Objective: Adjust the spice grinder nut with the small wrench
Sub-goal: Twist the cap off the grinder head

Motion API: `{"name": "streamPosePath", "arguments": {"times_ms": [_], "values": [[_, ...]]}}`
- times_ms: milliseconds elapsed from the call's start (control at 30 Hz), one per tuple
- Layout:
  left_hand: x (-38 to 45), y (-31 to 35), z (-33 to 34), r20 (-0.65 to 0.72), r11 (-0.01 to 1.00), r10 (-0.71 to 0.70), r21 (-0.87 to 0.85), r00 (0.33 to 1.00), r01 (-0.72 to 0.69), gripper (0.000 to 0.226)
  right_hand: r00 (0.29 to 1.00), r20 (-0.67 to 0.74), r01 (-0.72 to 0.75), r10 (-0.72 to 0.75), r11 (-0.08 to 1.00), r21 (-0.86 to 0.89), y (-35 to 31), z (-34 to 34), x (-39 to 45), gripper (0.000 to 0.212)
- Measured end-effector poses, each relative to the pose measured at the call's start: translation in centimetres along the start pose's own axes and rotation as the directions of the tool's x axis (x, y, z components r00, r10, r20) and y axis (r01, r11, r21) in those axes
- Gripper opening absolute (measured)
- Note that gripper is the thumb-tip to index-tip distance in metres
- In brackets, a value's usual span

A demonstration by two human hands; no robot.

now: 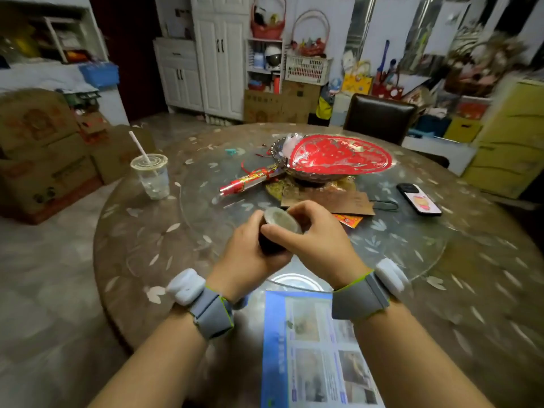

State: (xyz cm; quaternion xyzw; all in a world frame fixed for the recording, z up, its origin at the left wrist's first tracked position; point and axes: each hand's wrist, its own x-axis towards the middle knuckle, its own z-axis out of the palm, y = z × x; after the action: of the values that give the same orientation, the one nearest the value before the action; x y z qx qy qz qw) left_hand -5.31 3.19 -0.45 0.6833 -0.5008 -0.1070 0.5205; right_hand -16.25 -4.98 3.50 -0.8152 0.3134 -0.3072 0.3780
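A dark, cylindrical spice grinder (278, 228) with a pale round end face is held above the round, leaf-patterned desk (471, 260), tilted with that face turned up and away. The left hand (250, 251) is wrapped around the dark body from below, its grip closed on it. The right hand (312, 234) is curled over the upper end, thumb laid across the near rim, fingers closed round the far side. The nut cannot be made out. Grey wrist straps are worn on both forearms. A blue-edged printed sheet (312, 348) lies on the desk just below the wrists. A lidded plastic cup with a straw (151, 178) stands to the left, a black phone (419, 199) to the right, and a red-and-silver dish (338, 159) beyond the hands.
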Motion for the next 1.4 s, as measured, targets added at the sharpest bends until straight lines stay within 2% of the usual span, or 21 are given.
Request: {"name": "streamPosePath", "arguments": {"times_ms": [133,333,533,767,1000,1167,1400], "values": [[-3.0,0.7,1.4,-0.029,0.976,0.039,0.213,0.999,-0.032,0.035,0.999,0.014,-0.035,0.035,0.999,-0.006,1.1,-1.3,-3.8,0.045],[-6.3,-0.1,4.1,0.045,0.935,0.09,0.339,0.995,-0.1,0.034,0.994,0.042,-0.098,0.098,0.995,0.0,3.5,-2.4,-8.1,0.035],[-7.6,0.0,5.3,0.067,0.941,0.066,0.327,0.996,-0.084,0.036,0.994,0.032,-0.103,0.101,0.993,0.054,5.0,-2.6,-9.6,0.027],[-7.2,-0.3,5.4,0.094,0.952,0.054,0.297,0.994,-0.08,0.038,0.994,0.019,-0.105,0.104,0.992,0.067,5.9,-2.0,-9.0,0.038],[-6.3,-0.6,5.3,0.119,0.96,0.036,0.271,0.992,-0.067,0.036,0.996,0.018,-0.089,0.088,0.993,0.077,6.3,-2.1,-8.3,0.031],[-6.2,-1.0,5.3,0.122,0.966,0.059,0.245,0.991,-0.087,0.035,0.999,-0.005,-0.054,0.054,0.997,0.057,6.4,-1.9,-8.3,0.044],[-6.3,-1.5,5.3,0.114,0.96,0.075,0.26,0.991,-0.103,0.037,0.999,-0.019,-0.043,0.044,0.998,0.05,6.5,-1.7,-8.4,0.043]]}}
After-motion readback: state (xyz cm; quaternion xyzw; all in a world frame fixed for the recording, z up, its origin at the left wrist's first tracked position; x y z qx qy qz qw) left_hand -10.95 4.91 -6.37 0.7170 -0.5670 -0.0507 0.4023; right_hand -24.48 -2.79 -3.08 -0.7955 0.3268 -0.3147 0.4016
